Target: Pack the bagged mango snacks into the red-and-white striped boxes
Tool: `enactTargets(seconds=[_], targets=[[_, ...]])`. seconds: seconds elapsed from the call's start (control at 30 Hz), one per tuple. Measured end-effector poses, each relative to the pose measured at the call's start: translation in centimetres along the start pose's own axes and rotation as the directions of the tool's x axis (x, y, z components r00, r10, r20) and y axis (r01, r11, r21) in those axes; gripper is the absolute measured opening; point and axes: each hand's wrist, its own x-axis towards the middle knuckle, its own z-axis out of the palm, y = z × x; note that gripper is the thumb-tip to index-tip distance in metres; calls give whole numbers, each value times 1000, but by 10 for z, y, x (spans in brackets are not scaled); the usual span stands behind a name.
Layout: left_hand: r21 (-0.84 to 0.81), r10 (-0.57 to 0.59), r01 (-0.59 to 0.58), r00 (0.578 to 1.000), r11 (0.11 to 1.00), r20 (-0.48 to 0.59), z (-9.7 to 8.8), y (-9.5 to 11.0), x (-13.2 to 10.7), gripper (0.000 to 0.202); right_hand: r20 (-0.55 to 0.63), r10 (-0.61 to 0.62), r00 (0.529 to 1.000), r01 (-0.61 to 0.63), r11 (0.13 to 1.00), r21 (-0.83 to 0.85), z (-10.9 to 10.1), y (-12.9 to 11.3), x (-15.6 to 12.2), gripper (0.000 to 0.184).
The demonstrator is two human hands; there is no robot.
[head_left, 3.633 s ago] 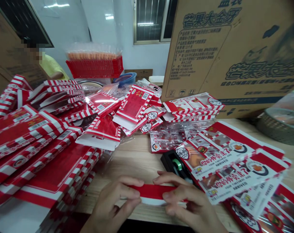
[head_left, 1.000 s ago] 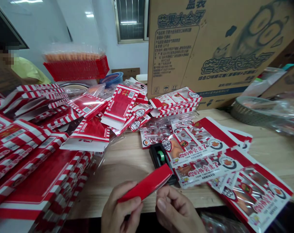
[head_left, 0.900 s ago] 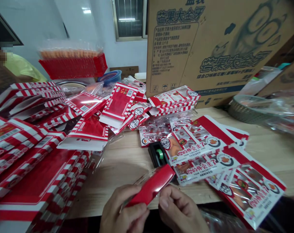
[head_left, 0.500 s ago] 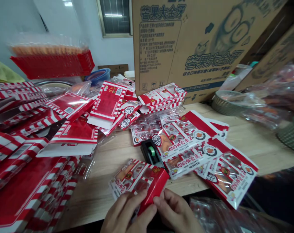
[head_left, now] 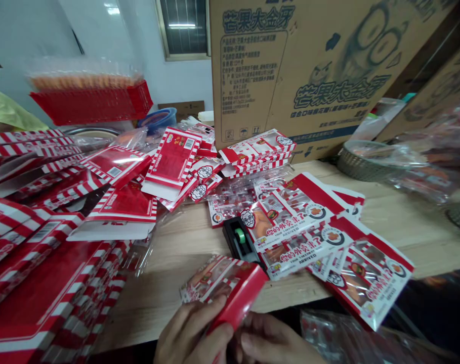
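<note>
A small red and white cardboard box (head_left: 224, 283) with a clear window is held up at the table's near edge. Wrapped round its near left part is my left hand (head_left: 195, 328), fingers closed. My right hand (head_left: 273, 338) is at the box's near right end, its fingers bent and pressed together; the fingertips are partly hidden, so what they pinch I cannot make out. Just beyond the box sits a black tape dispenser (head_left: 239, 240) with a green roll. Several similar windowed boxes (head_left: 298, 212) lie overlapping to the right of it.
Stacks of red-striped boxes (head_left: 43, 288) fill the left side. A large brown carton (head_left: 275, 81) stands at the back, beside a woven basket (head_left: 361, 164) with plastic packets. Behind left are a red tray (head_left: 93, 103) and a blue basin (head_left: 159, 119). Clear plastic packets (head_left: 339, 336) lie below the table's near edge.
The view has shifted slightly. The held box has tilted, showing more of its red side. My right hand has moved a little lower along its near end.
</note>
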Motion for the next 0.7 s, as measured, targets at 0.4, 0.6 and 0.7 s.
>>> enactTargets(seconds=[0.4,0.6,0.7], targets=[[-250,-262,225,957,942,-122,-3,1,11,33,-156,-451,879,396,871,-293,45,-28,-9,55],[-260,-232,198,967,945,-108,-8,6,10,36,-364,-490,792,373,861,-347,61,-27,-4,50],[-359,-273,217,955,908,-115,-8,9,11,37,-324,-459,827,346,870,-350,57,-20,3,57]])
